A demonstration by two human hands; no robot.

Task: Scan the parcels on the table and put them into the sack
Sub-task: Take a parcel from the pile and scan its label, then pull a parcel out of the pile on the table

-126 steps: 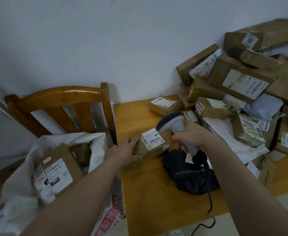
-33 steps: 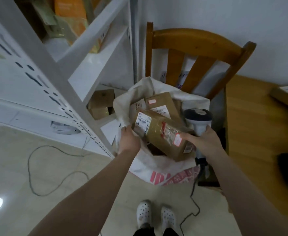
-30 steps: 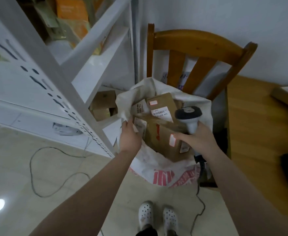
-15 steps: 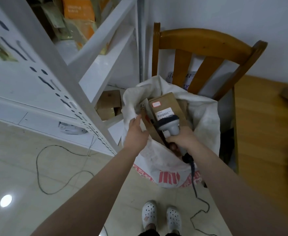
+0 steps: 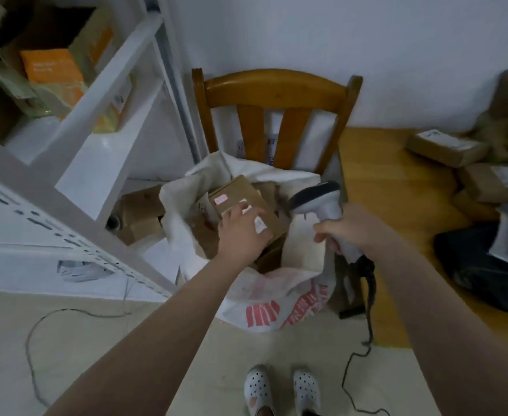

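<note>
Scanner (image 5: 318, 202) now out of sack (image 5: 264, 298), left hand (image 5: 240, 232) perhaps on parcel (image 5: 237, 190).

Wooden bench (image 5: 396, 181) on the right: a labelled parcel (image 5: 445, 147) lies flat near the wall, a second parcel (image 5: 493, 183) just beside it, with more heaped behind, blurred. Nearer, a black bag (image 5: 481, 274) sits on the bench. Down on the pale floor (image 5: 96, 355), a thin wire (image 5: 33, 340) loops at left, the scanner cable (image 5: 348, 376) trails at right, and white shoes (image 5: 258, 391) stand between. The white shelf (image 5: 96, 136) at left carries an orange box (image 5: 51, 67).
</note>
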